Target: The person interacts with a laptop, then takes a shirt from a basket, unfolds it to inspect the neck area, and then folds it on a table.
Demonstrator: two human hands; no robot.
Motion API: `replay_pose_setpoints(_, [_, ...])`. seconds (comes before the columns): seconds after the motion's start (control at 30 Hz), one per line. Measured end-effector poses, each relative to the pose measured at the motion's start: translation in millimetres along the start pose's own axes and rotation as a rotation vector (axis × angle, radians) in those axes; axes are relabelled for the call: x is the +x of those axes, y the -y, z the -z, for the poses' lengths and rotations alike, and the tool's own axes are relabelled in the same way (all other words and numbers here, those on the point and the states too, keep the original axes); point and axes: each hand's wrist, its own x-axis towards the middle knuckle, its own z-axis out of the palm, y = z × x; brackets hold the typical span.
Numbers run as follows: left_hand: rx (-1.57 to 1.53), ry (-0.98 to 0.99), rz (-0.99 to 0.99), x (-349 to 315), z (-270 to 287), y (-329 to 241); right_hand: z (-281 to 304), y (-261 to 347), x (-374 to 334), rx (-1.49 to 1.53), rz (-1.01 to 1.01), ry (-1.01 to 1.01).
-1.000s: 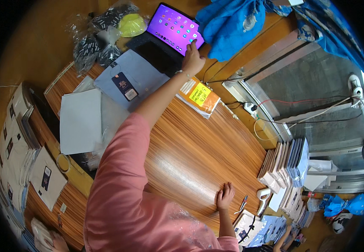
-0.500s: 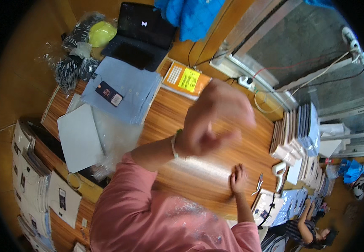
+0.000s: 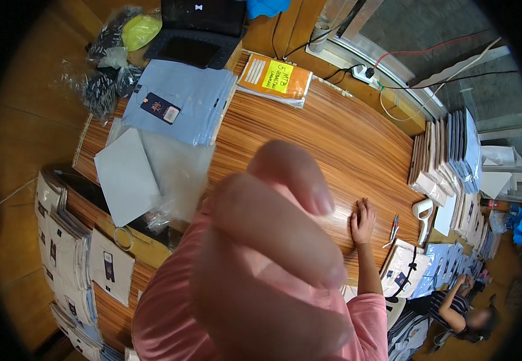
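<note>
My left hand (image 3: pixel 279 231) is raised very close to the view, large and blurred, its bent fingers apart and nothing seen between them. It hides part of the table and of my pink shirt. My right hand (image 3: pixel 364 222) lies flat on the wooden table (image 3: pixel 327 147), palm down and holding nothing. Just right of it are a small pair of thread snips or pliers (image 3: pixel 394 230) and a white handled device (image 3: pixel 422 212) that looks like a scanner. A packed cream shirt (image 3: pixel 404 268) with a dark tag is close by.
Folded blue shirts (image 3: pixel 180 99) with a dark tag lie at the left, beside a white sheet (image 3: pixel 128 177) and clear plastic. An orange notebook (image 3: pixel 276 78) sits at the far edge, near a dark laptop (image 3: pixel 195 45). Shirt stacks (image 3: pixel 435 156) stand right. Another person (image 3: pixel 453 310) sits lower right.
My left hand has come from over the table to right in front of the view. The scene has shifted, while my right hand still rests on the table.
</note>
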Motion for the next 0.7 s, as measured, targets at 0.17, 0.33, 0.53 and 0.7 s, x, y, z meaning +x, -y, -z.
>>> replay_pose_setpoints(0.17, [-0.064,-0.033,0.056,-14.1,-1.0,-16.8,1.0,0.4,-6.0,0.012,-0.023,0.003])
replay_pose_setpoints(0.33, [-0.008,-0.179,0.092,-1.4,-28.6,-9.2,0.0,-0.6,-2.9,0.006,-0.009,0.023])
replay_pose_setpoints(0.53, [0.067,-0.274,0.113,1.1,-52.5,-20.3,1.8,3.5,-5.8,0.009,-0.006,0.0])
replay_pose_setpoints(0.7, [0.226,-0.368,0.064,5.4,-52.1,-41.0,1.3,-0.2,-6.9,0.003,-0.03,0.023])
